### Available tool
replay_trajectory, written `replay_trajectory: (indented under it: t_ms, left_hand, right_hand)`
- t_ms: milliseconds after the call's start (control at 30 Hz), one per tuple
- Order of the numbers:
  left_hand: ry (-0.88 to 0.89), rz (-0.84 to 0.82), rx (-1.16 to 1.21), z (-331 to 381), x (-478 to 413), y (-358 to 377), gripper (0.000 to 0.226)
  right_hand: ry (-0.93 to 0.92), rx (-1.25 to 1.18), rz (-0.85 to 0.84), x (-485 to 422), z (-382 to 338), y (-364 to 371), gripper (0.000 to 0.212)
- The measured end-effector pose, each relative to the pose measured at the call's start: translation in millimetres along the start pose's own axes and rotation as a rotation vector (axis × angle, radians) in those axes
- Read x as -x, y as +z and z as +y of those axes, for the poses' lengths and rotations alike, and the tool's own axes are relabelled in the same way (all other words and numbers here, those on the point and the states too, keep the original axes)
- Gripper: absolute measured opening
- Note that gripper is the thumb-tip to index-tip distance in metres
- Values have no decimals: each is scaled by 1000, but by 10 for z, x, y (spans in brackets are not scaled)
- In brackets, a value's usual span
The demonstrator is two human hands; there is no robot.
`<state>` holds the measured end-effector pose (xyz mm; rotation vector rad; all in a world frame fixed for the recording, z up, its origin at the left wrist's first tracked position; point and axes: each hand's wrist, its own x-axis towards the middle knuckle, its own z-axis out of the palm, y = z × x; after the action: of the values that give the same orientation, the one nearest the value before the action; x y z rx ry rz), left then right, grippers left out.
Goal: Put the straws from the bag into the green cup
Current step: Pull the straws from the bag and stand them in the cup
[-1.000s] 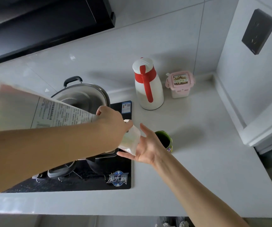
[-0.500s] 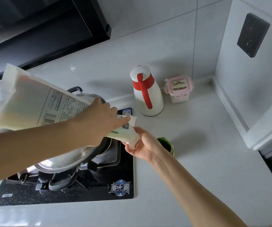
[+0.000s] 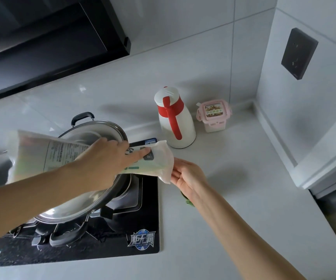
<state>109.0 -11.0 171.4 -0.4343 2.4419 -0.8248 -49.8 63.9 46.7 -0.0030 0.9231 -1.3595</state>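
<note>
While the left hand [image 3: 104, 160] grips the long translucent plastic bag of pale straws [image 3: 62, 154] round its middle, fingers wrapped over the printed label, the bag has tipped further than it was a moment ago: its open mouth now points down and to the right, hanging over the edge of the black glass gas hob [image 3: 94, 239] rather than level above the lidded steel pot [image 3: 94, 142]. The right hand [image 3: 187, 176] has let go of the mouth it pinched half a second back; it now lies open, palm up and fingers spread, just under the crumpled lip, touching it or nearly so. No straw shows outside the bag. The green cup [image 3: 188, 202] is almost wholly hidden beneath the right wrist, only a sliver of its rim showing on the white countertop [image 3: 244, 188]. My judgement is that the person is about to shake or draw straws out into the waiting palm, so the transfer itself has not begun. A white jug with a red handle [image 3: 174, 120] and a pink-lidded box [image 3: 213, 116] stand well behind, clear of the work.
</note>
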Motion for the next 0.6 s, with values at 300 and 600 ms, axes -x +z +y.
replay_trajectory:
  t_ms: [300, 600]
  left_hand:
    - [-226, 319, 480, 167, 145, 236, 116]
    - [-324, 442, 782, 328, 491, 406, 99]
  right_hand:
    - [-412, 333, -34, 255, -234, -64, 11]
    - [-599, 480, -24, 470, -403, 42, 7]
